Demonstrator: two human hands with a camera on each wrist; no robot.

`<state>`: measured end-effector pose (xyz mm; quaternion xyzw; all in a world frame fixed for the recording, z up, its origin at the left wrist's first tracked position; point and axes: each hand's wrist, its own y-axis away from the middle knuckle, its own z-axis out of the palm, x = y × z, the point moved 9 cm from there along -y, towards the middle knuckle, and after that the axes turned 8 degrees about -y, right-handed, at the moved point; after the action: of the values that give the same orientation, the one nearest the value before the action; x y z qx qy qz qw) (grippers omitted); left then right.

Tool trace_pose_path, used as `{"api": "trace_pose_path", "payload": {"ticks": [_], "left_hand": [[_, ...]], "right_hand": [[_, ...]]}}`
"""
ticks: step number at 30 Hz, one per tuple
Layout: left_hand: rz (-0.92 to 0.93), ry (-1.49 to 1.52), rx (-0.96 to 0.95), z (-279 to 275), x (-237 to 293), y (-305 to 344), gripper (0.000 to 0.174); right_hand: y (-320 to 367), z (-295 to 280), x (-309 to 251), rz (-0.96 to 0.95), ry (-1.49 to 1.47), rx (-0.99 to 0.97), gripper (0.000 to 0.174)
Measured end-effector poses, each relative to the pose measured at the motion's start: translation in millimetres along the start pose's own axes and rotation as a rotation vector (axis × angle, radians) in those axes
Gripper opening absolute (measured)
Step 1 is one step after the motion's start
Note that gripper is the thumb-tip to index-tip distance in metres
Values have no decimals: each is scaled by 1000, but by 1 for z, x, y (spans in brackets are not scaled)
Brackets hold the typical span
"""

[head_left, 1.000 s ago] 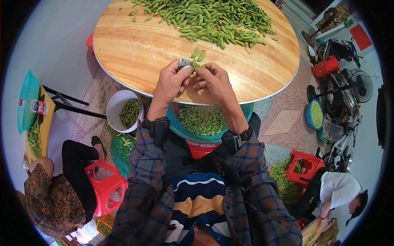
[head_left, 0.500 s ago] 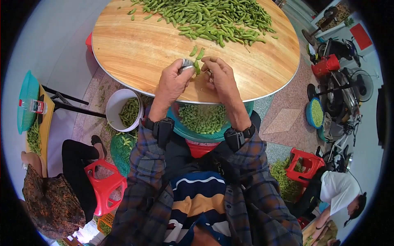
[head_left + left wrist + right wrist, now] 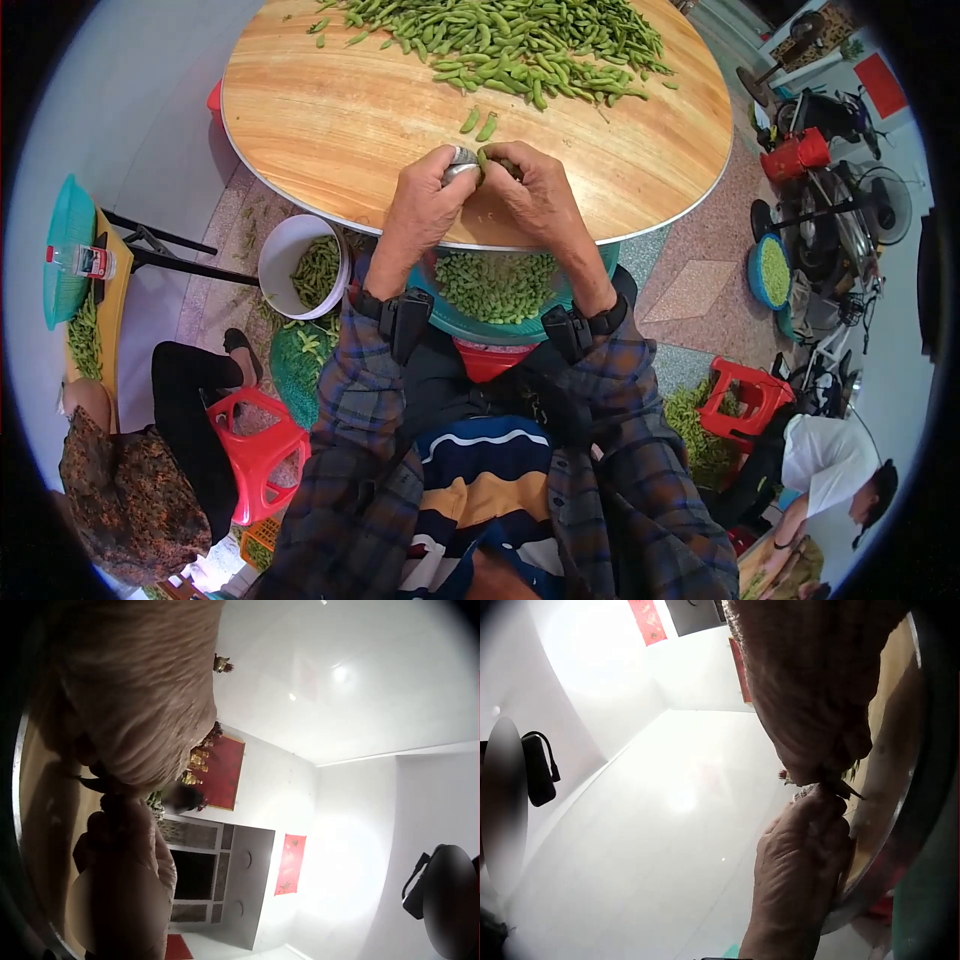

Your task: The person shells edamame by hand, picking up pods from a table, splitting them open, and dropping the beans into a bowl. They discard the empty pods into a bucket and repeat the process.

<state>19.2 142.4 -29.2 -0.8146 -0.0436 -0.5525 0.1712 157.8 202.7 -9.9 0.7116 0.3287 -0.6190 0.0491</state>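
Above the near edge of the round wooden table, both hands meet at one green edamame pod [image 3: 482, 159]. My left hand [image 3: 422, 200] pinches it between thumb and fingers; grey-silver coverings sit on its thumb and a finger. From the other side my right hand [image 3: 540, 195] grips the pod, its fingers curled in close. A dark pod tip [image 3: 850, 790] pokes out between the hands in the right wrist view. Just beyond the fingers lie two loose pods [image 3: 487, 127]. Under the table edge, a teal basin [image 3: 440, 312] holds shelled green beans [image 3: 495, 288].
A large heap of pods [image 3: 520, 45] covers the far part of the table [image 3: 320, 120]. At the left stands a white bucket [image 3: 272, 245] with pods inside, beside a green net bag [image 3: 293, 375]. One person sits at each side, near red stools [image 3: 260, 450].
The right hand, apart from the pod half a second ago, has come back in against it and the left fingers. The pod is now mostly covered by the hands.
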Motion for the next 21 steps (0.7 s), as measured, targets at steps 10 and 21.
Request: {"api": "trace_pose_path", "payload": {"ticks": [10, 21], "left_hand": [[-132, 106, -86, 3, 0, 3, 17], [-204, 377, -157, 8, -4, 3, 11]], "right_hand": [[6, 3, -9, -91, 27, 29, 21], [6, 7, 30, 412, -502, -43, 25]]}}
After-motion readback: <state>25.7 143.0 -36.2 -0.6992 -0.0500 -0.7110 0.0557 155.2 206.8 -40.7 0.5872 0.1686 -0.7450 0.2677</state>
